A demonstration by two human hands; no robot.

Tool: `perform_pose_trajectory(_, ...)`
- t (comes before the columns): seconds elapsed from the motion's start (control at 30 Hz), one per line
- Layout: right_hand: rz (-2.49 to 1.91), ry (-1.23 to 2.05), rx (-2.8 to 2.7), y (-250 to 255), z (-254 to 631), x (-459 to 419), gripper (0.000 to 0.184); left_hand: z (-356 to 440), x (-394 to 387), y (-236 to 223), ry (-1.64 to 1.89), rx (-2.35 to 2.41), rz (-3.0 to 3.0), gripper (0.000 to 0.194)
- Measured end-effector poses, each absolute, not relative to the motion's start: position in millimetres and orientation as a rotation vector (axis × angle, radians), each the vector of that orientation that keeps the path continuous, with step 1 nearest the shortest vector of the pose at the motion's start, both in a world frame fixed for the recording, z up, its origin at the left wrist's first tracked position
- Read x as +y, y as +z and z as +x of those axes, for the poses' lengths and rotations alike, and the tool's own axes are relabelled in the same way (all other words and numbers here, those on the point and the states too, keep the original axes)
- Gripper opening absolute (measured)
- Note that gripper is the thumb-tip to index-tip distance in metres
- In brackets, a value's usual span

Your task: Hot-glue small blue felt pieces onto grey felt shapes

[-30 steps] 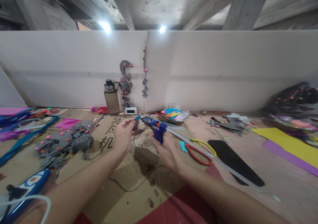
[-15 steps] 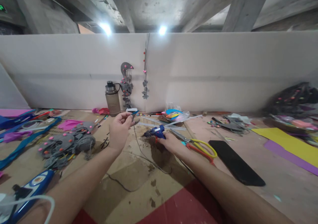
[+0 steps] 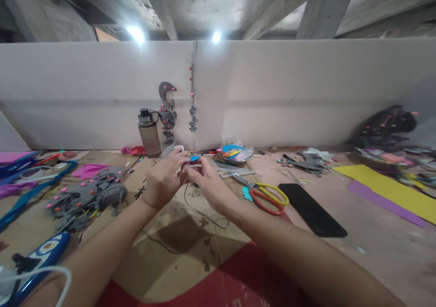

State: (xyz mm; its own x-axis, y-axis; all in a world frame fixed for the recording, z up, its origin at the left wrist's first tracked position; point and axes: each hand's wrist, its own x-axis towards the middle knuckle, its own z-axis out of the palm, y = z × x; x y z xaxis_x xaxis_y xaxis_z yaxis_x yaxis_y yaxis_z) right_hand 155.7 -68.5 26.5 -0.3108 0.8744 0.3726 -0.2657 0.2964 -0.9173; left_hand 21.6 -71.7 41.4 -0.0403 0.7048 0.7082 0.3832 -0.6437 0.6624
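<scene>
My left hand and my right hand meet over the cardboard, fingertips pinched close together. Between them shows a small blue craft piece, which both hands hold. A thin grey cord hangs down from the fingers and trails in a loop across the cardboard. The exact grip of the fingertips is partly hidden. Right of my right wrist lie scissors with yellow and orange handles, beside a small turquoise scalloped piece.
A black phone lies at right, near yellow sheets. Grey felt pieces with pompoms lie at left. A bottle stands by the white board, where pompom strings hang. A dish holds colourful scraps.
My right hand has let go of the blue glue gun, which is out of sight, and has come up to the blue piece beside my left hand. The view has shifted slightly.
</scene>
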Motion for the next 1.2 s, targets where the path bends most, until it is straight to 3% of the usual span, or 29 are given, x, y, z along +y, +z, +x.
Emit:
perform_pose_trajectory(0.17, -0.751, 1.224, -1.347, 18, 151, -66, 0.019, 29, -67, 38, 1.807, 1.292, 1.767, 0.015)
perform_pose_trajectory(0.43, -0.826, 0.947, -1.408, 11, 167, -54, 0.014, 43, -58, 30, 1.614, 1.051, 1.196, 0.025)
perform_pose_trajectory(1.2, -0.828, 0.883, -1.394, 8, 173, -45, 0.012, 46, -61, 24, 1.516, 1.038, 1.105, 0.023)
